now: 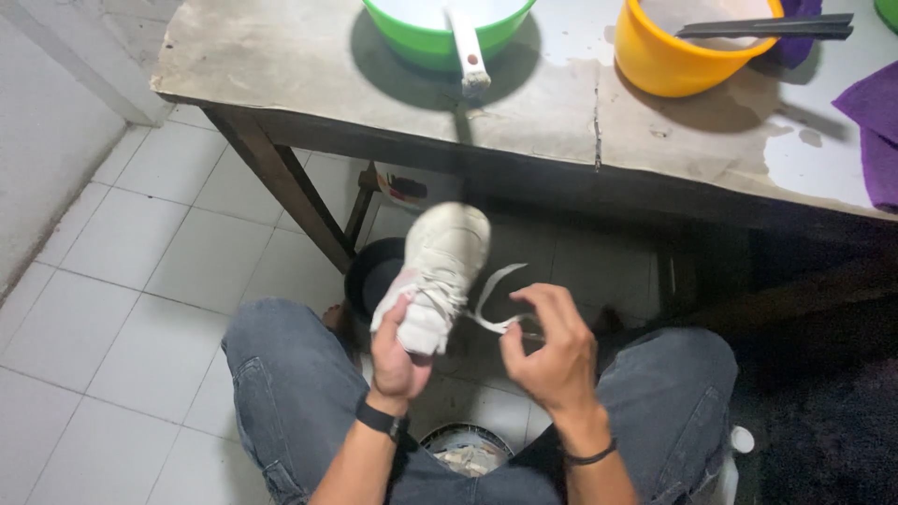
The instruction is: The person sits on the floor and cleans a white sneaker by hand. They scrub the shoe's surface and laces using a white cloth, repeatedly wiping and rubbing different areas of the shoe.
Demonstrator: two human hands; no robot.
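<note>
A white sneaker point(441, 266) is held up between my knees, toe pointing away from me, slightly blurred. My left hand point(395, 355) grips its heel end from below. My right hand point(552, 351) pinches a white shoelace point(494, 297) that loops out from the shoe's eyelets toward my fingers. I wear grey jeans, a black watch on the left wrist and a thin dark band on the right wrist.
A worn wooden table point(561, 122) stands ahead with a green basin point(440, 37) holding a brush point(468, 51), a yellow bucket point(687, 51) with a dark stick, and purple cloths point(875, 131). A dark bucket point(374, 276) sits under the shoe; a round container point(465, 449) between my legs. White tiled floor at left.
</note>
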